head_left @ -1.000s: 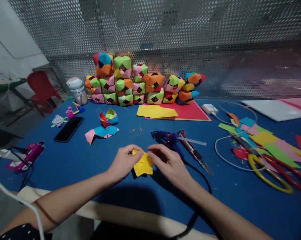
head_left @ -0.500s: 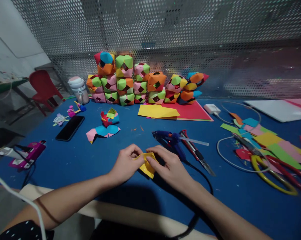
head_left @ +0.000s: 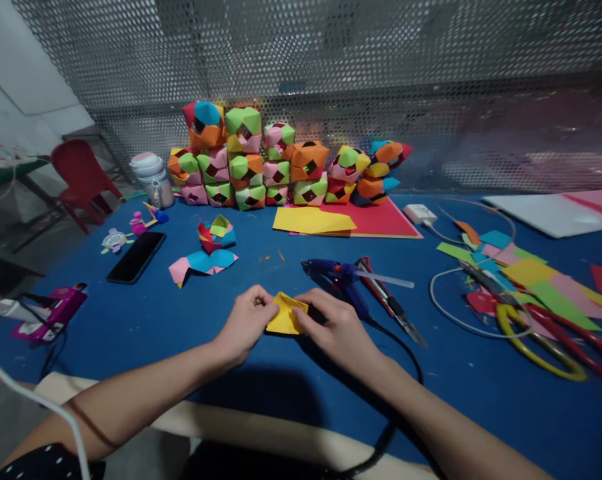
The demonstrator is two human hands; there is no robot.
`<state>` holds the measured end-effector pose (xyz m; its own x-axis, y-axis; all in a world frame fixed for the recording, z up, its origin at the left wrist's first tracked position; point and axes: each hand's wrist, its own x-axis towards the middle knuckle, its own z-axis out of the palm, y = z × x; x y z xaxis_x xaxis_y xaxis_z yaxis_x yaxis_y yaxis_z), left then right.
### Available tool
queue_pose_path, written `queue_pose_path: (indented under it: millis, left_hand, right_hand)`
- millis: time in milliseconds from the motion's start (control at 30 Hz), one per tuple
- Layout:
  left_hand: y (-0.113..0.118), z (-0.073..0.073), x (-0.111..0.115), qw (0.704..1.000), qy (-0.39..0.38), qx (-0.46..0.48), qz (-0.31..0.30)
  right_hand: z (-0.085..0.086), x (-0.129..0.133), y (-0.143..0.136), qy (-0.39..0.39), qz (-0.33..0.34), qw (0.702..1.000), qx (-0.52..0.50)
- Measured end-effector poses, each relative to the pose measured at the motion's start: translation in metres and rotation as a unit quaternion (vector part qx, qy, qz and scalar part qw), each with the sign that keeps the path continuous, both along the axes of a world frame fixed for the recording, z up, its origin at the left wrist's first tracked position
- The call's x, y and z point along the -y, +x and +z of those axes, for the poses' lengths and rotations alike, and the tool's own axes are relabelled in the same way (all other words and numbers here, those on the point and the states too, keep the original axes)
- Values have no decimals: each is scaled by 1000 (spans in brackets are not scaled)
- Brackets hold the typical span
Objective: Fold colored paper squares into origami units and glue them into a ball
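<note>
A small folded piece of yellow paper (head_left: pixel 285 319) is held between my two hands, just above the blue table. My left hand (head_left: pixel 248 320) pinches its left edge with thumb and forefinger. On the opposite edge, my right hand (head_left: pixel 333 323) grips it, the thumb lying across the front. Beyond my right hand lie a blue glue gun (head_left: pixel 341 275) with a clear glue stick in its back and a red utility knife (head_left: pixel 388 300) with its blade out. Joined paper pieces in pink and blue (head_left: pixel 203 262) and a small multicoloured folded ring (head_left: pixel 217 235) rest farther left.
Stacked paper modules (head_left: pixel 248 170) line the back by a perforated metal screen (head_left: pixel 301 53). Yellow sheets (head_left: pixel 313 221) lie on red ones. At right are paper strips (head_left: pixel 545 280), scissors (head_left: pixel 541 347) and a white cable. A phone (head_left: pixel 137 257) and purple power strip (head_left: pixel 51 313) sit left.
The yellow paper has turned in my fingers, so its flatter face and a peaked top now show. Both hands stay pinched on it. The whole view has shifted slightly.
</note>
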<state>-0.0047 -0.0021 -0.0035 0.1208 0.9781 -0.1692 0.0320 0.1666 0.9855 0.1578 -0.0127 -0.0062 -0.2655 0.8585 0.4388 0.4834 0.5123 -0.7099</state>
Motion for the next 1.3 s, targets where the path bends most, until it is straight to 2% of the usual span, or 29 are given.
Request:
queue_pose_path:
  millis: [133, 300, 400, 467, 567, 667, 867, 1067, 1133, 1300]
  left_hand:
    - [1, 2, 2, 999, -7, 46, -8]
    - [2, 12, 6, 993, -38, 76, -76]
    - [0, 17, 6, 990, -43, 62, -117]
    - [-1, 17, 5, 992, -23, 19, -124]
    - [-3, 17, 3, 991, 48, -64, -108]
    - [-4, 15, 1, 987, 90, -93, -96]
    - [-3, 14, 1, 995, 68, -62, -33]
    - [-2, 16, 5, 996, 42, -15, -79]
    - [-1, 14, 5, 996, 37, -20, -75]
    - [-1, 6, -1, 999, 30, -33, -14]
  right_hand:
    - [2, -1, 1, -19, -19, 999, -31]
    - [2, -3, 5, -38, -12, 999, -30]
    - [2, -3, 6, -32, -10, 999, -26]
    - [2, -3, 6, -20, -6, 1000, -22]
    - [3, -2, 4, -2, 5, 1000, -12]
    - [3, -1, 3, -3, 14, 1000, -8]
    - [3, -1, 4, -10, -10, 1000, -14]
    - [-1, -3, 5, 7, -12, 1000, -4]
    - [-2, -3, 4, 10, -7, 1000, -3]
    - [11, 0, 6, 21, -8, 1000, 12]
